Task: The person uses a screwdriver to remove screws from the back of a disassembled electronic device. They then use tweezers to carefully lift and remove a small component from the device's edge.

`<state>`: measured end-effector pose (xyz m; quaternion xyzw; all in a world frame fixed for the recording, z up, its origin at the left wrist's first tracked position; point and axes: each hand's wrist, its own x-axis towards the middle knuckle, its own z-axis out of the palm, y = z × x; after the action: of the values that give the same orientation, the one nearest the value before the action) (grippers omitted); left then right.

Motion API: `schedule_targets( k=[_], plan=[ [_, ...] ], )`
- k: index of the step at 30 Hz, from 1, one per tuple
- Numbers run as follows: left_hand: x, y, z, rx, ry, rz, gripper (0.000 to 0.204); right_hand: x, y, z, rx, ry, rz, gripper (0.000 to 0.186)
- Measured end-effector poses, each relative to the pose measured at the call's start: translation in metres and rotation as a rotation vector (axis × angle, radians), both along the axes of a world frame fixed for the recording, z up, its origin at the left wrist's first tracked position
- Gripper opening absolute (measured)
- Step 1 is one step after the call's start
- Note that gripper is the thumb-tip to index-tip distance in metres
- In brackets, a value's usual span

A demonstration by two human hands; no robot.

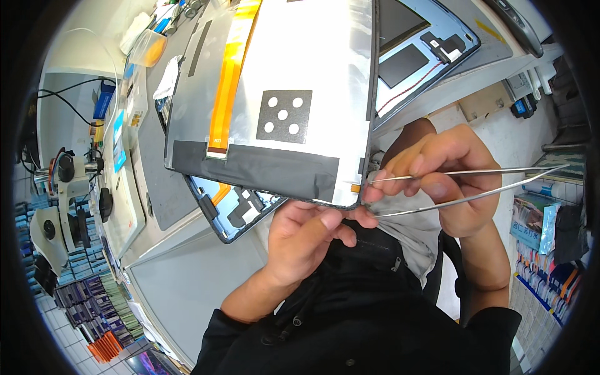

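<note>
My left hand (306, 234) pinches the lower edge of a tablet screen panel (294, 75) that is tilted up above the bench. The panel's back is silvery, with black tape along its lower edge and an orange ribbon cable (227, 87) running down it. A dark square sticker (283, 117) with white dots sits near its middle. My right hand (459, 178) holds long metal tweezers (431, 206), their arms spread apart. The tips are by the panel's lower right corner, close to my left fingers; whether they touch it I cannot tell.
Beneath the panel lies an opened tablet housing (409, 65) with a thin red wire and black parts. The bench (156, 181) carries a plastic container (148, 48) at the far left. Stacked boxes (94, 300) stand at the lower left; shelved goods (547, 269) are on the right.
</note>
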<state>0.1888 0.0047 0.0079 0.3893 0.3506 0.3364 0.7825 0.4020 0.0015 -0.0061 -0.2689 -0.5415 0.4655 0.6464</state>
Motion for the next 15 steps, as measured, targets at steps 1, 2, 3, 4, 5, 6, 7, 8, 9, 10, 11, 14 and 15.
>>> schedule_targets(
  k=[1,2,3,4,5,6,7,8,9,10,11,14,15],
  plan=[
    [-0.0008,-0.0009,-0.0004,0.0,-0.011,0.004,0.046,-0.0002,-0.0011,0.0009,-0.001,-0.015,-0.009,0.018],
    [-0.0009,-0.0013,-0.0013,-0.001,-0.025,0.004,0.046,-0.0001,-0.0027,0.0018,-0.004,-0.03,-0.02,0.019],
    [-0.0009,-0.0013,-0.002,-0.002,-0.038,0.004,0.046,0.0,-0.0041,0.0029,-0.006,-0.046,-0.032,0.021],
    [-0.0007,-0.0011,-0.0015,0.009,-0.031,0.008,0.046,-0.0039,-0.005,0.0025,-0.001,-0.03,-0.048,0.021],
    [-0.0007,-0.0012,-0.0007,0.018,-0.024,0.014,0.046,-0.004,-0.0046,0.0023,0.008,-0.031,-0.043,0.021],
    [-0.0008,-0.0013,-0.0005,0.028,-0.016,0.02,0.045,-0.0043,-0.0043,0.0022,0.016,-0.032,-0.038,0.021],
    [-0.0016,-0.0013,-0.0022,0.019,-0.024,0.013,0.045,-0.0047,-0.0043,0.002,0.024,-0.033,-0.033,0.022],
    [-0.0028,-0.0008,-0.0044,0.012,-0.032,0.004,0.044,-0.0057,-0.0039,-0.0005,0.033,-0.028,-0.021,0.022],
    [-0.0033,-0.0005,-0.0059,0.005,-0.039,-0.005,0.043,-0.0058,-0.0038,-0.0014,0.038,-0.031,-0.017,0.022],
    [-0.0028,-0.0001,-0.006,0.004,-0.049,-0.006,0.043,-0.0058,-0.0036,-0.0022,0.042,-0.035,-0.013,0.022],
    [-0.0026,0.0,-0.0057,0.001,-0.057,-0.005,0.042,-0.0053,-0.004,-0.003,0.041,-0.044,-0.018,0.022],
    [-0.0012,-0.0011,-0.0051,-0.006,-0.072,0.017,0.042,-0.0057,-0.005,-0.0051,0.04,-0.05,-0.031,0.022],
    [-0.0007,-0.0016,-0.0048,-0.008,-0.075,0.028,0.042,-0.0073,-0.0053,-0.0056,0.043,-0.038,-0.035,0.023]
  ],
)
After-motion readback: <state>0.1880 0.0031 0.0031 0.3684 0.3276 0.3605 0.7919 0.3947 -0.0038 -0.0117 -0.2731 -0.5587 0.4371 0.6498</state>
